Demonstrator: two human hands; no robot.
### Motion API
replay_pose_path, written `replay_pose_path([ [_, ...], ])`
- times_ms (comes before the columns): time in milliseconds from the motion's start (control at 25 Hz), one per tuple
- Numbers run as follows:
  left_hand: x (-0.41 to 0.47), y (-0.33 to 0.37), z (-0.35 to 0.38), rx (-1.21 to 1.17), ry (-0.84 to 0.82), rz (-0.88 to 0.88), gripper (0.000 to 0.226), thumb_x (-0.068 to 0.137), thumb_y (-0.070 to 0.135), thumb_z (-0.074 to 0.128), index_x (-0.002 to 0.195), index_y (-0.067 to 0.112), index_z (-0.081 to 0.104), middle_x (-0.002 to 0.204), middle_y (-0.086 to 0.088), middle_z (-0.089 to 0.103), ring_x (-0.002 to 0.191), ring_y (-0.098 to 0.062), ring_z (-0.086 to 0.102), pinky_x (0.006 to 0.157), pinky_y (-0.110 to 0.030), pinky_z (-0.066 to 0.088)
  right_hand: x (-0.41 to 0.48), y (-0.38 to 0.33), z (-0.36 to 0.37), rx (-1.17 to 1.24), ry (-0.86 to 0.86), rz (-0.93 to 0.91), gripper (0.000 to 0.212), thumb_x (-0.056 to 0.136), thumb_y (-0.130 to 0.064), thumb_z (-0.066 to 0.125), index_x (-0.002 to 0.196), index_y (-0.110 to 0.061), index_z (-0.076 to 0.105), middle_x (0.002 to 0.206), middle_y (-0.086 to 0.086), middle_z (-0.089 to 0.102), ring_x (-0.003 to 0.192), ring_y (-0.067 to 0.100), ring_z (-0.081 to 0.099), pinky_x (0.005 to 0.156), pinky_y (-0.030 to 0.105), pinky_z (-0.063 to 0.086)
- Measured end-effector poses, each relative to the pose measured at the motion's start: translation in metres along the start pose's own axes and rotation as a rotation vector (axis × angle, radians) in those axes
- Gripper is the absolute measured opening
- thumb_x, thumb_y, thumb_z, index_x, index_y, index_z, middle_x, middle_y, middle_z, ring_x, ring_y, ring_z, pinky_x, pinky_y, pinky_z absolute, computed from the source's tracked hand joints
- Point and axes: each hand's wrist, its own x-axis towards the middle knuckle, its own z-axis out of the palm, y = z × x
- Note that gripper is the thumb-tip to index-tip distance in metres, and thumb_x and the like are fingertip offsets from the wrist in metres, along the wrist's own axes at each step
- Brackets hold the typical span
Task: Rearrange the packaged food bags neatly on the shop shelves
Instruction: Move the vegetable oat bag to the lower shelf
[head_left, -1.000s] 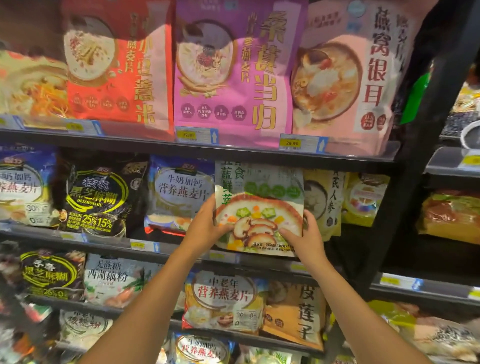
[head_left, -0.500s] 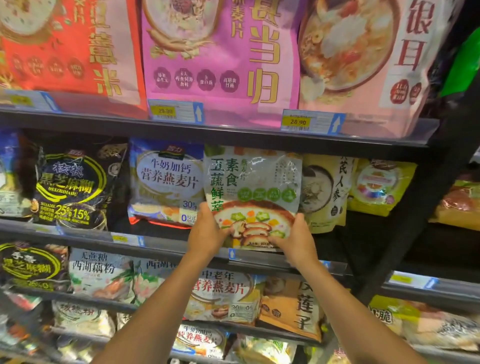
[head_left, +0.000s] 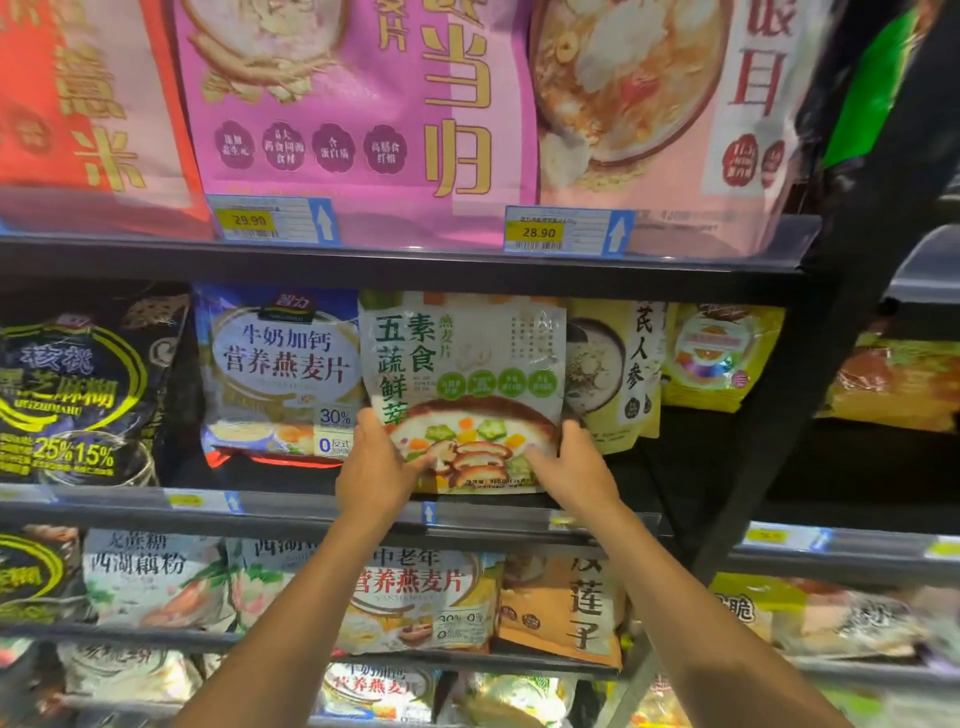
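Two bare hands hold one glossy white-and-green plastic bag with a vegetable soup picture (head_left: 462, 389) upright on the middle black metal shelf (head_left: 291, 512). Left hand (head_left: 376, 470) grips its lower left corner, right hand (head_left: 574, 470) its lower right corner. Blue-and-white oatmeal bag (head_left: 280, 374) stands just left, pale yellow bag (head_left: 613, 374) just right.
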Motion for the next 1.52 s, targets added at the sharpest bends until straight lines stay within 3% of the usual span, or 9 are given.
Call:
replay_pose_path([
  [120, -0.018, -0.005, 0.001, 0.001, 0.078, 0.0, 0.107, 0.067, 0.068, 0.083, 0.146, 0.022, 0.027, 0.137, -0.01, 0.057, 0.125, -0.035, 0.06, 0.085, -0.058, 0.059, 0.014, 0.019, -0.016, -0.005, 0.242, 0.125, 0.039, 0.093, -0.039, 0.062, 0.12, -0.011, 0.057, 0.125, 0.011, 0.058, 0.11, 0.035, 0.06, 0.087, 0.046, 0.055],
  [240, -0.04, 0.0, 0.006, 0.0, 0.213, 0.002, 0.121, 0.073, 0.065, 0.082, 0.161, 0.02, 0.014, 0.158, -0.016, 0.039, 0.146, -0.035, 0.039, 0.106, -0.056, 0.049, 0.047, 0.028, -0.024, -0.12, 0.182, 0.381, 0.059, 0.085, -0.049, 0.071, 0.129, -0.01, 0.066, 0.135, 0.017, 0.061, 0.122, 0.036, 0.06, 0.095, 0.044, 0.056],
  [360, -0.049, 0.003, 0.012, 0.022, 0.33, 0.074, 0.095, 0.08, 0.056, 0.081, 0.152, 0.015, 0.033, 0.145, -0.013, 0.049, 0.136, -0.033, 0.046, 0.105, -0.051, 0.049, 0.072, 0.035, -0.021, -0.138, 0.06, 0.469, 0.087, 0.083, -0.052, 0.069, 0.157, -0.017, 0.038, 0.16, 0.016, 0.041, 0.141, 0.033, 0.047, 0.107, 0.04, 0.046],
  [520, -0.048, 0.008, 0.021, 0.135, 0.168, 0.331, 0.03, 0.088, 0.048, 0.075, 0.101, 0.03, 0.056, 0.098, 0.011, 0.057, 0.098, -0.017, 0.057, 0.078, -0.039, 0.054, 0.079, 0.04, -0.012, 0.018, 0.054, 0.548, 0.064, 0.096, -0.039, 0.057, 0.152, -0.012, 0.043, 0.158, 0.014, 0.044, 0.145, 0.029, 0.043, 0.115, 0.036, 0.037],
  [600, -0.046, 0.012, 0.024, 0.161, 0.084, 0.341, 0.026, 0.088, 0.047, 0.076, 0.092, 0.033, 0.054, 0.086, 0.017, 0.056, 0.085, -0.013, 0.058, 0.067, -0.038, 0.054, 0.079, 0.04, -0.005, 0.103, 0.18, 0.555, 0.068, 0.098, -0.033, 0.061, 0.154, -0.006, 0.034, 0.157, 0.018, 0.042, 0.143, 0.035, 0.045, 0.113, 0.04, 0.039],
  [720, -0.038, 0.015, 0.028, 0.168, 0.036, 0.306, 0.029, 0.089, 0.052, 0.074, 0.087, 0.032, 0.053, 0.079, 0.014, 0.054, 0.076, -0.014, 0.055, 0.055, -0.037, 0.049, 0.076, 0.04, -0.001, 0.071, 0.337, 0.425, 0.107, 0.085, -0.043, 0.077, 0.161, -0.013, 0.007, 0.155, 0.018, 0.034, 0.129, 0.042, 0.054, 0.1, 0.048, 0.049],
  [1000, -0.019, 0.021, 0.041, 0.131, 0.048, 0.27, 0.036, 0.088, 0.044, 0.079, 0.083, 0.025, 0.048, 0.078, 0.01, 0.051, 0.077, -0.021, 0.053, 0.059, -0.04, 0.047, 0.087, 0.038, -0.007, 0.207, 0.23, 0.419, 0.12, 0.081, -0.043, 0.082, 0.162, -0.024, -0.004, 0.161, 0.018, 0.019, 0.132, 0.046, 0.048, 0.103, 0.05, 0.046],
  [1200, -0.021, 0.016, 0.028, 0.137, -0.038, 0.328, 0.031, 0.091, 0.039, 0.077, 0.09, 0.023, 0.05, 0.083, 0.01, 0.051, 0.083, -0.021, 0.052, 0.065, -0.04, 0.047, 0.051, 0.041, -0.018, -0.099, 0.079, 0.33, 0.057, 0.095, -0.026, 0.067, 0.146, -0.008, 0.05, 0.155, 0.018, 0.035, 0.126, 0.041, 0.054, 0.097, 0.042, 0.05],
  [1520, -0.058, 0.005, -0.011, 0.23, -0.274, 0.398, 0.039, 0.097, 0.037, 0.068, 0.132, 0.029, 0.054, 0.134, 0.002, 0.057, 0.127, -0.023, 0.053, 0.095, -0.044, 0.053, -0.056, 0.018, -0.016, -0.107, 0.081, -0.053, 0.057, 0.096, -0.032, 0.065, 0.149, -0.022, 0.046, 0.149, 0.008, 0.044, 0.122, 0.028, 0.06, 0.095, 0.044, 0.054],
])
